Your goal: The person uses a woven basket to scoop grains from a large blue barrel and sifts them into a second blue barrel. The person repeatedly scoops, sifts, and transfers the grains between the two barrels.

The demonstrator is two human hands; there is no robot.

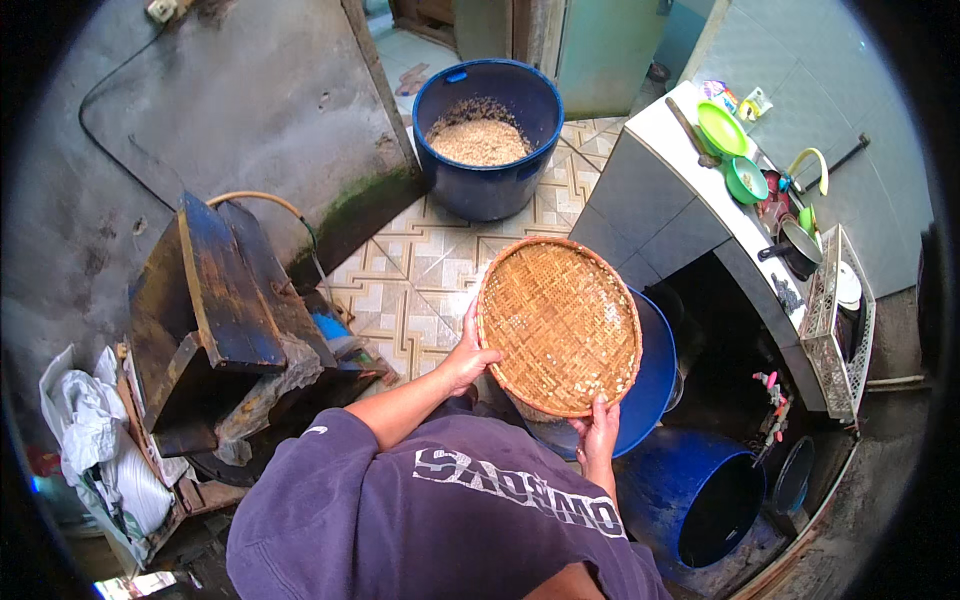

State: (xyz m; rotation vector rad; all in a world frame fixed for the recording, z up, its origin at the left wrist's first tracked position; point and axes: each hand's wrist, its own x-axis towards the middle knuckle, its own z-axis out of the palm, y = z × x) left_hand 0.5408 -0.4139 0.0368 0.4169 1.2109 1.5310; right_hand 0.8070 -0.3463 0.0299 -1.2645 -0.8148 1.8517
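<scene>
A round woven bamboo winnowing tray [559,326] is held up in front of me, its woven face towards my view. Pale bits cling to the weave, mostly on its right and lower parts. My left hand [471,360] grips the rim at the left, thumb over the edge. At the bottom right of the rim, my right hand [598,435] has hold of it too. Directly beneath the tray stands a blue plastic tub [651,390], largely covered by it; some pale material shows inside at the lower left.
Ahead on the patterned tile floor [405,262] stands a blue drum [487,187] partly filled with pale grainy material. Wooden machinery [232,285] is at left beside white sacks [112,442]. A tiled counter [660,187] with dishes runs along the right, near a tipped blue barrel [675,487].
</scene>
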